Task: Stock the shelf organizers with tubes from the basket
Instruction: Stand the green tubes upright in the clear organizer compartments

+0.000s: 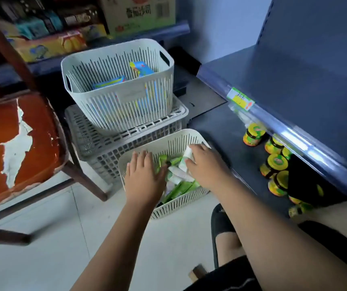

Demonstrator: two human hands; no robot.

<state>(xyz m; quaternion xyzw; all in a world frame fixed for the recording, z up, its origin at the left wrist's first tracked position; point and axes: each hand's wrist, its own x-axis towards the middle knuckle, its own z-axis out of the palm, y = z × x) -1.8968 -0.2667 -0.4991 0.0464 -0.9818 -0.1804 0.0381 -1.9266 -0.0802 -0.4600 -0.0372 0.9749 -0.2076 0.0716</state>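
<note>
1. Basket (181,204) on the floor just beside the shelf (220,127), likely to keep carries short; heaped inside, green and white tubes (176,181).
2. Left hand (143,177) laid flat on the heap, fingers straight and spread, gripping nothing; probably steadying or sorting.
3. Right hand (206,164) at the far right rim, fingers curled round a white tube (187,154), seemingly to lift it out.
4. On the shelf, jars (275,162); no tube seen there yet.

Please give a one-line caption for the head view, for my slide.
At the near basket, the left hand is open over the tubes; the right hand grips a white tube.
</note>
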